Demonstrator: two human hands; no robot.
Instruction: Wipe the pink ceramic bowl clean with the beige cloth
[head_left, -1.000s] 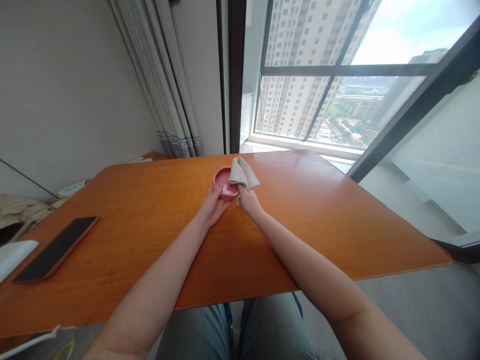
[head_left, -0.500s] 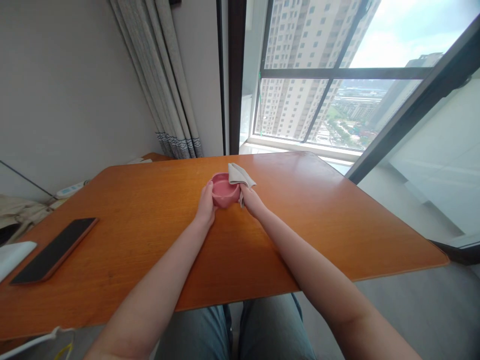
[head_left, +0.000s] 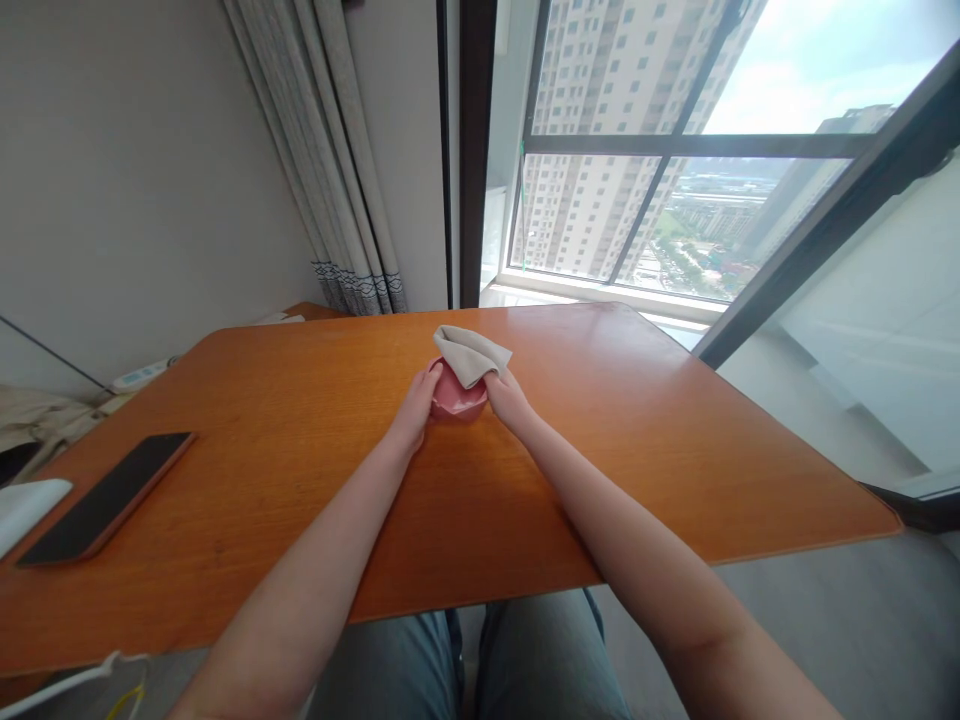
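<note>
A pink bowl (head_left: 456, 400) is held up over the wooden table, tilted a little. My left hand (head_left: 417, 405) grips its left side, thumb on the rim. A light grey cloth (head_left: 471, 352) lies folded across the bowl's far and right rim, covering part of the opening. At the bowl's right side, my right hand (head_left: 508, 398) is closed on the cloth, with the thumb pinching it near the rim. The fingers of both hands beneath the bowl are mostly hidden.
The wooden table (head_left: 300, 400) fills the middle. A flat black slab with a reddish edge (head_left: 109, 498) lies at its left, beside a white object (head_left: 30, 512). A power strip (head_left: 141, 376) is past the left edge. A curtain (head_left: 330, 180) and windows stand behind.
The cloth has spread leftward and nearer over the bowl's opening. The bowl has shifted slightly right and tilted, with both hands still on it.
</note>
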